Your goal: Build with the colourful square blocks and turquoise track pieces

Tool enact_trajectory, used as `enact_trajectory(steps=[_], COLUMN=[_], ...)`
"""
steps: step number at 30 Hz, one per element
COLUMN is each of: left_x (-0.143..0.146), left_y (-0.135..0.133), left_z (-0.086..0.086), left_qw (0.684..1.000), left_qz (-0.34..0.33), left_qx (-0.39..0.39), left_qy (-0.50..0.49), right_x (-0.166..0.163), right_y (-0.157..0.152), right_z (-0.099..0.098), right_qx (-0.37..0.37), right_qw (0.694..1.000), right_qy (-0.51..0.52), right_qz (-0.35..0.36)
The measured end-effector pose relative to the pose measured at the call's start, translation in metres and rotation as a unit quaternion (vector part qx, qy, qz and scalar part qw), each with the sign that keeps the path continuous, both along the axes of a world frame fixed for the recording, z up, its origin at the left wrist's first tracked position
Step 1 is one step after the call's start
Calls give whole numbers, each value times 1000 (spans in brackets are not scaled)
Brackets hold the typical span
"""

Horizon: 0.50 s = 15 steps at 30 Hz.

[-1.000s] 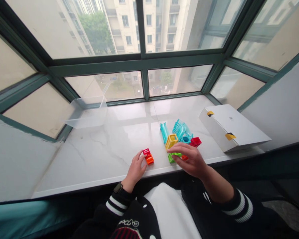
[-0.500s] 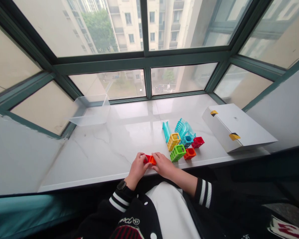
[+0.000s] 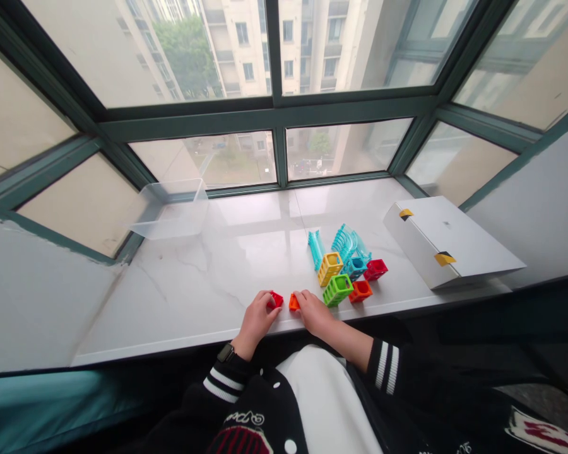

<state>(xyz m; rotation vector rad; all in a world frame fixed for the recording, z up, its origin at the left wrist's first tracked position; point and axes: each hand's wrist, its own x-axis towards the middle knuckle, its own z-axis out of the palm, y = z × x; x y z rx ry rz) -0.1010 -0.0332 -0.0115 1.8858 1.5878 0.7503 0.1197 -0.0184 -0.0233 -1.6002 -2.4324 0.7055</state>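
My left hand (image 3: 257, 318) is closed around a small red plastic block (image 3: 276, 299) at the front edge of the white marble sill (image 3: 208, 277). A small gap away, my right hand (image 3: 313, 311) grips an orange block (image 3: 294, 302). To the right of my hands stands a cluster of pieces: a yellow cube (image 3: 329, 268), a green cube (image 3: 337, 289), an orange-red cube (image 3: 361, 291), a red cube (image 3: 375, 269), a blue cube (image 3: 355, 267) and translucent teal curved track pieces (image 3: 344, 242).
A clear plastic bin (image 3: 171, 209) sits at the back left of the sill against the window frame. A white flat cardboard box (image 3: 447, 241) with yellow tape tabs lies at the right. Dark green window frames surround the sill.
My right hand left the cluster and came left to the red and orange pair. The two blocks, joined before, are now pulled apart, one in each hand.
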Motion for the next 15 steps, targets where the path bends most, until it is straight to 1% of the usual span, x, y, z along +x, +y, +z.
enact_trajectory(steps=[5,8,12,15], left_x=[-5,-4,-4,-4], left_y=[0,-1,-1,-1], left_z=[-1,-1,-4,-11], left_qw=[1000,998,997,996], left_qz=[24,48,56,67], left_qx=[-12,-36,-45,-47], left_qy=[13,18,-8,-22], right_x=[3,4,8,12], right_y=[1,-2,-5,-5], right_z=[1,8,28,50], right_qx=[-19,-8,34,56], right_qw=[1000,999,987,966], right_qy=[-6,47,155,250], right_qz=[7,14,14,21])
